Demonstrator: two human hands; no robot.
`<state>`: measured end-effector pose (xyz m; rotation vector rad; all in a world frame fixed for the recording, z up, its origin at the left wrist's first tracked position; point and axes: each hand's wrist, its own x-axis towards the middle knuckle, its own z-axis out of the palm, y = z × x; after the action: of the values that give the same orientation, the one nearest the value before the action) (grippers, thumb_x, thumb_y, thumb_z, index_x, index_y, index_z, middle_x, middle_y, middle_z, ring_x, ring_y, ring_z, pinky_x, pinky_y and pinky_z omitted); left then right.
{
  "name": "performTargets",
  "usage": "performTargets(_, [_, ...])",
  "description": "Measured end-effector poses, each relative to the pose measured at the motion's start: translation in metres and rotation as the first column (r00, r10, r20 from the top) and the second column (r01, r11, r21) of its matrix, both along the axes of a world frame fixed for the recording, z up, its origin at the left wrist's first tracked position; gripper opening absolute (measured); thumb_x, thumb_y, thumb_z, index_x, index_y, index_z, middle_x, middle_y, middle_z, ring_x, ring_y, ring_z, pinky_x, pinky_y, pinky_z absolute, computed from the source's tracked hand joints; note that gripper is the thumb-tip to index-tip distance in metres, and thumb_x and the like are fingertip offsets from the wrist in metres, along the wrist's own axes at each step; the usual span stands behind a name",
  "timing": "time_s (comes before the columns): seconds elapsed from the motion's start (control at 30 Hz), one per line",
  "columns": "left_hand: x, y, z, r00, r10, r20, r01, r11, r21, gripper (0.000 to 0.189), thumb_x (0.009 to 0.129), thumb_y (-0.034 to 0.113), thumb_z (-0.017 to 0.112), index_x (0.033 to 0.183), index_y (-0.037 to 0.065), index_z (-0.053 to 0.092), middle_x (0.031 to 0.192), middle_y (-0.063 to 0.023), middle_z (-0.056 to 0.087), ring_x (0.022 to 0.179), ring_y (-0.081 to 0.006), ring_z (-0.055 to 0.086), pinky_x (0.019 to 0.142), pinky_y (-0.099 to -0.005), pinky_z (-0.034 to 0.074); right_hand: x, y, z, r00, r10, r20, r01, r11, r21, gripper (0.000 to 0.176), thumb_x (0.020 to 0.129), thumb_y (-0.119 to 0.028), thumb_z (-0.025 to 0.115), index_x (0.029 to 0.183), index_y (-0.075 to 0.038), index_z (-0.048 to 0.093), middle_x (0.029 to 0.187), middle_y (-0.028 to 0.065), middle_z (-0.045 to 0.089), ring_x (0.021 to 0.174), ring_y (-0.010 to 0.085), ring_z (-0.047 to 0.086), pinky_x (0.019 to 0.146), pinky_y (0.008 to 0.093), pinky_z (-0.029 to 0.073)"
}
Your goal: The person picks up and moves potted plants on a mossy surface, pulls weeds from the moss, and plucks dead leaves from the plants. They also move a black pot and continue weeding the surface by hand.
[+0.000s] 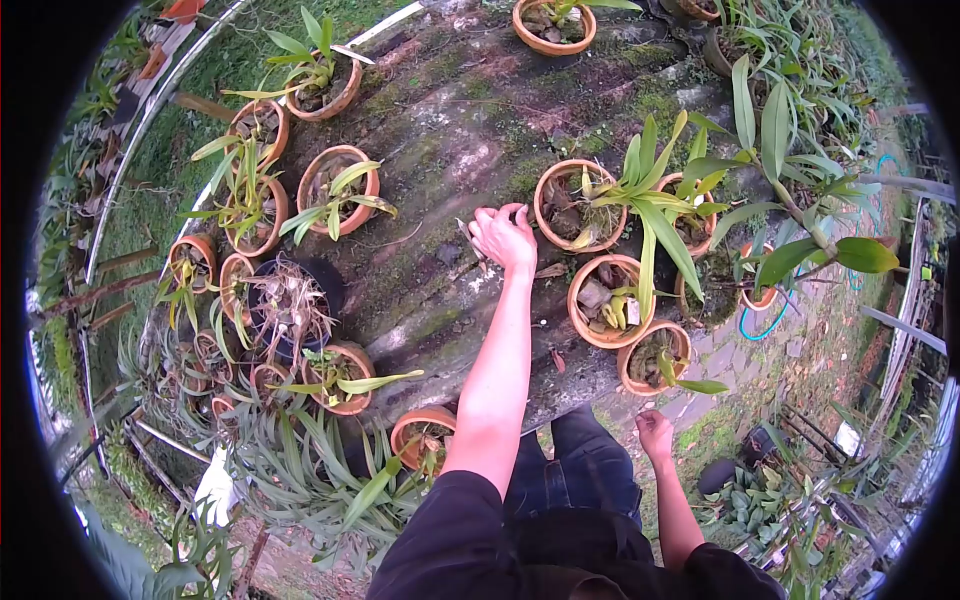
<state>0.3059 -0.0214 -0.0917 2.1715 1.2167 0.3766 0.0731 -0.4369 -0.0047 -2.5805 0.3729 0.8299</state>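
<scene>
My left hand [503,238] reaches over the mossy tabletop [430,150], fingers curled together. A small, thin, pale-brown piece [466,232] shows at its fingertips, too small to name. Just right of this hand stands a terracotta pot [543,215] with an orchid whose long green leaves [655,205] hang over the rim. Below that pot is another clay pot [578,322] with pale chunks and yellowish stems in it. My right hand [655,433] is low beside my body, off the table, near a small pot [630,370]. Its fingers are curled in, and whatever they hold is hidden.
Several potted orchids line the left side, including a clay pot [372,185] and a dark pot [330,285] with dry roots. A pot [552,46] stands at the far edge. A tall leafy stem [800,215] leans in from the right. A blue hose [745,325] lies beyond.
</scene>
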Motion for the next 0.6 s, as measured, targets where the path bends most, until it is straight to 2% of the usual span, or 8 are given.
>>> performTargets(0.07, [-0.017, 0.009, -0.004, 0.979, -0.092, 0.183, 0.086, 0.995, 0.04, 0.009, 0.081, 0.013, 0.078, 0.089, 0.009, 0.075, 0.094, -0.0114, 0.067, 0.095, -0.0288, 0.061, 0.086, -0.0415, 0.047, 0.001, -0.001, 0.001, 1.0, 0.012, 0.015, -0.012, 1.0, -0.008, 0.019, 0.086, -0.017, 0.072, 0.093, 0.0, 0.072, 0.085, 0.0163, 0.074, 0.075, 0.0265, 0.073, 0.072, 0.0369, 0.057])
performTargets(0.13, [-0.044, 0.014, 0.003, 0.94, 0.037, 0.339, 0.071, 0.951, -0.301, 0.006, 0.085, 0.005, 0.073, 0.089, 0.002, 0.072, 0.087, -0.0146, 0.069, 0.081, -0.0281, 0.067, 0.076, -0.0386, 0.052, 0.004, -0.006, -0.003, 0.998, 0.04, 0.042, -0.04, 0.999, 0.004, 0.019, 0.085, -0.018, 0.072, 0.093, 0.0, 0.072, 0.085, 0.0163, 0.074, 0.075, 0.0268, 0.073, 0.072, 0.0374, 0.057])
performTargets(0.23, [-0.106, 0.005, 0.038, 0.973, -0.109, 0.203, 0.193, 0.864, -0.465, 0.005, 0.087, 0.002, 0.068, 0.091, -0.001, 0.07, 0.078, -0.0138, 0.072, 0.069, -0.0239, 0.069, 0.07, -0.0354, 0.054, 0.006, -0.008, -0.008, 0.997, 0.073, 0.029, -0.074, 0.997, 0.02, 0.018, 0.085, -0.018, 0.071, 0.093, -0.001, 0.073, 0.084, 0.0161, 0.074, 0.075, 0.0275, 0.073, 0.072, 0.0383, 0.057])
performTargets(0.27, [-0.129, -0.001, 0.044, 0.937, -0.304, 0.173, 0.347, 0.739, -0.578, 0.006, 0.087, 0.001, 0.067, 0.092, -0.001, 0.07, 0.08, -0.0121, 0.074, 0.072, -0.0213, 0.071, 0.071, -0.0336, 0.055, 0.01, -0.008, -0.009, 0.996, 0.083, 0.019, -0.083, 0.996, 0.024, 0.018, 0.085, -0.018, 0.071, 0.093, -0.001, 0.073, 0.084, 0.016, 0.074, 0.075, 0.0277, 0.074, 0.072, 0.0386, 0.057])
performTargets(0.33, [-0.164, -0.021, 0.055, 0.836, -0.463, 0.295, 0.42, 0.193, -0.887, 0.01, 0.087, 0.004, 0.07, 0.095, -0.002, 0.071, 0.085, -0.0094, 0.075, 0.081, -0.0183, 0.072, 0.076, -0.0319, 0.055, 0.015, -0.006, -0.011, 0.996, 0.091, -0.012, -0.09, 0.996, 0.015, 0.019, 0.086, -0.017, 0.07, 0.093, 0.0, 0.072, 0.083, 0.0155, 0.074, 0.077, 0.0266, 0.073, 0.072, 0.0371, 0.057])
performTargets(0.4, [-0.176, -0.037, 0.068, 0.755, -0.543, 0.369, 0.514, 0.139, -0.847, 0.012, 0.088, 0.004, 0.071, 0.099, -0.001, 0.072, 0.087, -0.0068, 0.074, 0.079, -0.0128, 0.07, 0.074, -0.0287, 0.054, 0.016, -0.01, -0.012, 0.995, 0.099, -0.018, -0.098, 0.995, 0.031, 0.019, 0.086, -0.017, 0.07, 0.094, 0.0, 0.072, 0.082, 0.0151, 0.074, 0.077, 0.0255, 0.073, 0.073, 0.0362, 0.056])
performTargets(0.5, [-0.138, -0.024, 0.066, 0.977, -0.154, 0.15, 0.212, 0.812, -0.545, 0.01, 0.086, 0.009, 0.073, 0.093, 0.001, 0.071, 0.081, -0.0076, 0.072, 0.073, -0.0161, 0.068, 0.071, -0.0316, 0.054, 0.013, -0.026, -0.02, 0.994, 0.106, 0.006, -0.106, 0.992, 0.072, 0.019, 0.087, -0.016, 0.07, 0.094, 0.001, 0.072, 0.082, 0.0149, 0.074, 0.077, 0.0242, 0.073, 0.072, 0.0357, 0.056])
performTargets(0.6, [-0.075, 0.005, 0.029, 0.972, 0.024, 0.234, 0.019, 0.983, -0.181, 0.017, 0.083, 0.015, 0.078, 0.093, 0.002, 0.07, 0.084, -0.0107, 0.072, 0.075, -0.0242, 0.07, 0.071, -0.0365, 0.054, 0.009, -0.04, -0.015, 0.993, 0.111, 0.025, -0.113, 0.989, 0.092, 0.019, 0.087, -0.016, 0.07, 0.094, 0.001, 0.073, 0.082, 0.0148, 0.074, 0.077, 0.0235, 0.073, 0.072, 0.0353, 0.056])
